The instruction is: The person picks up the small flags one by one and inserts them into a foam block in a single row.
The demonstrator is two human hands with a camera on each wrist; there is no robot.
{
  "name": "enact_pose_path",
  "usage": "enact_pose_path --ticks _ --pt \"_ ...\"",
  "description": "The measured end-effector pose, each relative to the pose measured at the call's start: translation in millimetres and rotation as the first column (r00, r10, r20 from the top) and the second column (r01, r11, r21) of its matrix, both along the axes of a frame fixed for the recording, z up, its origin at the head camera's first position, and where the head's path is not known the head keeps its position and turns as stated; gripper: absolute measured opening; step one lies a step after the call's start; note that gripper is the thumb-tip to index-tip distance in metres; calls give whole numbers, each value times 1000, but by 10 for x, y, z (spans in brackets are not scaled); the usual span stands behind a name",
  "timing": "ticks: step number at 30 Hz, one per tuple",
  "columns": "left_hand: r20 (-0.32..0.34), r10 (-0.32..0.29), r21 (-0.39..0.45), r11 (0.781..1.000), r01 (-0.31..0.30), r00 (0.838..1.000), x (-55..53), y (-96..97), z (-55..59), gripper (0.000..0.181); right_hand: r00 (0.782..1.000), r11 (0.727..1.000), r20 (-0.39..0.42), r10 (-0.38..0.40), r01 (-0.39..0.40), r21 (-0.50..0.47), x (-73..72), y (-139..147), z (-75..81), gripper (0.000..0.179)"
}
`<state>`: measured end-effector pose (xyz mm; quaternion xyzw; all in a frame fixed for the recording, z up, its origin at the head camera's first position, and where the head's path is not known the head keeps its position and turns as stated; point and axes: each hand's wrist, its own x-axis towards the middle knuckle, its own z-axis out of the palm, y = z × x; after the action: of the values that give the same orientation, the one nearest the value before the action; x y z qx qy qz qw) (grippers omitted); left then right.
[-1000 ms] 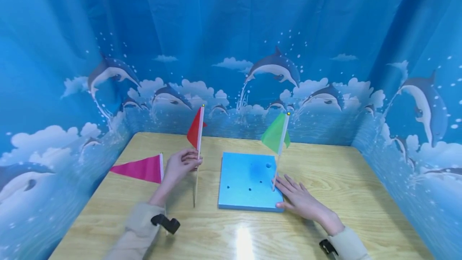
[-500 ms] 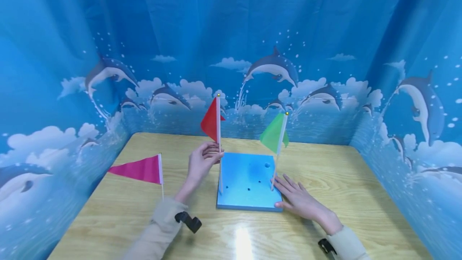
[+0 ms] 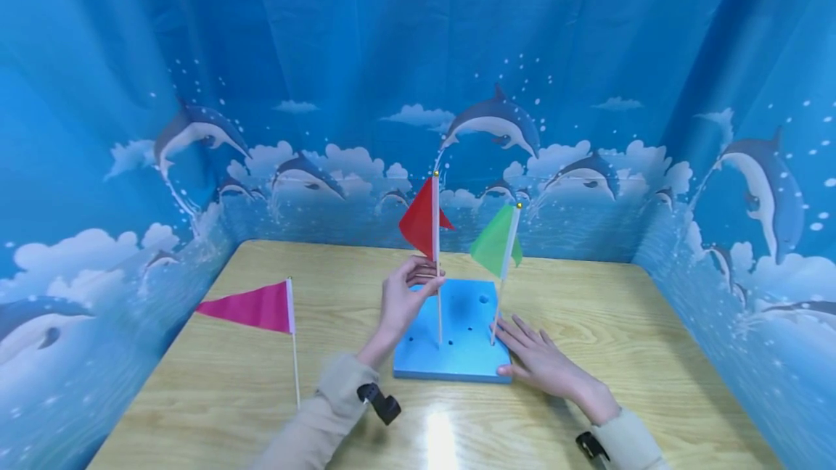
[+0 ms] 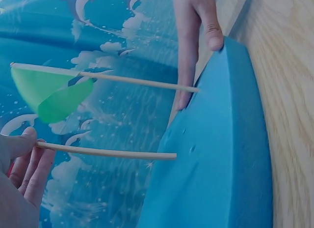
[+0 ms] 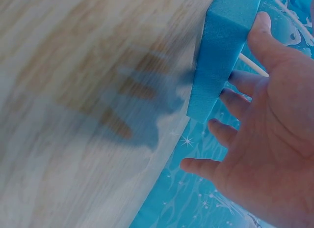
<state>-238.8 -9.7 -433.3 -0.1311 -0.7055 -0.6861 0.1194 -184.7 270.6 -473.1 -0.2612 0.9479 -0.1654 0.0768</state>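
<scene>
My left hand (image 3: 406, 296) pinches the wooden stick of a red flag (image 3: 421, 222) just under its cloth, holding it upright over a blue foam block (image 3: 424, 363). In the left wrist view the stick's lower tip (image 4: 171, 156) stops short of the block's surface, close to a small hole (image 4: 192, 149). A green flag (image 3: 494, 244) stands in the block near its right edge, tilted slightly. Beside that flag my right hand (image 3: 542, 361) rests on the block's right edge with fingers straight; the right wrist view shows thumb and fingers spread along the foam (image 5: 221, 46).
A magenta flag (image 3: 257, 307) lies at the left of the wooden table (image 3: 588, 303), its stick pointing toward the front. Several holes, one larger (image 3: 484, 299), mark the block's top. A dolphin-print curtain (image 3: 418, 93) encloses the back and sides.
My left hand has carried the upright red flag rightward, from the table left of the block to above the block's middle. The right hand and the green flag stay put.
</scene>
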Motion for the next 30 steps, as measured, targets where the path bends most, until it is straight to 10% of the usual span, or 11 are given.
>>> enact_pose_path --ticks 16,30 --pt "-69 -1 -47 999 -2 998 22 247 -124 25 1000 1000 -10 -1 1 -8 8 -11 -3 76" --pt "10 -12 -132 991 13 1000 43 242 -208 23 1000 1000 -14 -6 6 3 -2 -5 -10 76"
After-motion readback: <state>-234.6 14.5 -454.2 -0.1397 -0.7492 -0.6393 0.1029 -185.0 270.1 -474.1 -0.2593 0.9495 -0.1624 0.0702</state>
